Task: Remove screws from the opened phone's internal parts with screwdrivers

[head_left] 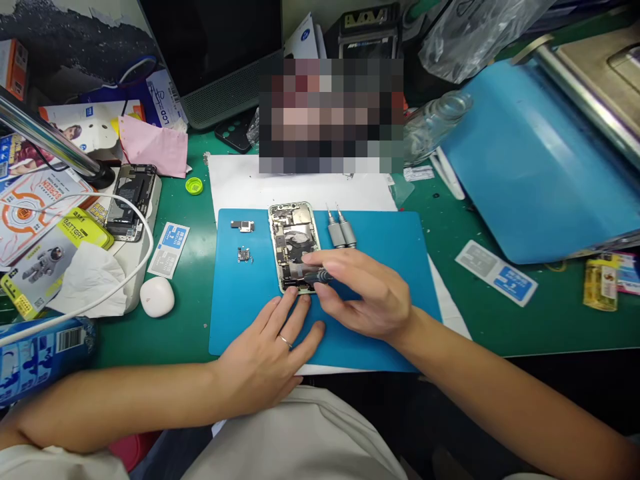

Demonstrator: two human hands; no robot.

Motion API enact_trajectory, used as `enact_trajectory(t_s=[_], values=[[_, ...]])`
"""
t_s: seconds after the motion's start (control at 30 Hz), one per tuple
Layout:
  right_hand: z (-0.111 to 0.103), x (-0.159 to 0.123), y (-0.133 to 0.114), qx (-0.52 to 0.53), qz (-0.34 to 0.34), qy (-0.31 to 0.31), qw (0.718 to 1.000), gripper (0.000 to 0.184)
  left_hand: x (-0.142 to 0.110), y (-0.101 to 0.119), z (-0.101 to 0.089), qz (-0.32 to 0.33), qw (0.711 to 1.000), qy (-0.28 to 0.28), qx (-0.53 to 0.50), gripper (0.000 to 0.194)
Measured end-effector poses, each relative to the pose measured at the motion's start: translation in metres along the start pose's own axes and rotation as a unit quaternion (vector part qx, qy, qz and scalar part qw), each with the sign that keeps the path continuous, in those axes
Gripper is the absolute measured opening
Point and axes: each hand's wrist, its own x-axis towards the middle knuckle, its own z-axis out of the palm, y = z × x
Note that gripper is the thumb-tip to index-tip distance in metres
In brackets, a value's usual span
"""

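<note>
An opened smartphone [295, 233] with its inner parts bare lies on the blue mat [390, 320]. My left hand [270, 340] rests below it, fingers stretched out and fingertips at the phone's bottom edge. A ring is on one of its fingers. Over the phone's lower right part, my right hand [370, 290] is closed on a small dark screwdriver [318, 275], pinched by the fingers; where its tip touches is hard to make out. Two grey screwdrivers [341, 230] lie right of the phone. To its left are a small metal plate [243, 227] and some tiny parts [244, 255].
White paper [235, 183] lies under the mat. At left are another opened phone [131, 200], a white cable [150, 247], a white case [157, 297] and boxes. A monitor [215, 60] stands behind, beside a blurred area. At right are a blue sheet [505, 160] and a glass jar [435, 127].
</note>
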Motion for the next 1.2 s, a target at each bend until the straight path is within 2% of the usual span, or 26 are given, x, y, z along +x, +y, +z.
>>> enact_trajectory(t_s=[0.23, 0.4, 0.53, 0.7, 0.83, 1.2], values=[[-0.0002, 0.0003, -0.0008, -0.011, -0.008, 0.001, 1.0, 0.068, 0.0007, 0.0001, -0.0006, -0.001, 1.0, 0.009, -0.002, 0.089], [-0.0006, 0.0002, -0.0013, -0.003, -0.004, -0.004, 1.0, 0.059, 0.0006, 0.0006, 0.0009, -0.003, 1.0, 0.007, 0.0, 0.092], [0.0015, -0.0008, -0.0003, -0.002, 0.0, 0.001, 1.0, 0.067, 0.0002, 0.0001, 0.0019, -0.003, 1.0, 0.009, -0.003, 0.087], [0.0028, -0.0019, -0.0007, -0.001, 0.011, 0.002, 1.0, 0.065, 0.0004, -0.0001, 0.0003, 0.0, 1.0, 0.011, -0.003, 0.092], [0.002, -0.0028, -0.0004, 0.001, 0.013, -0.001, 1.0, 0.071, 0.0, 0.0004, -0.0011, 0.0, 1.0, 0.013, -0.002, 0.088], [-0.0027, -0.0087, 0.0018, 0.066, 0.077, 0.023, 0.995, 0.08, 0.0012, -0.0001, -0.0007, 0.001, 1.0, 0.015, 0.002, 0.086]])
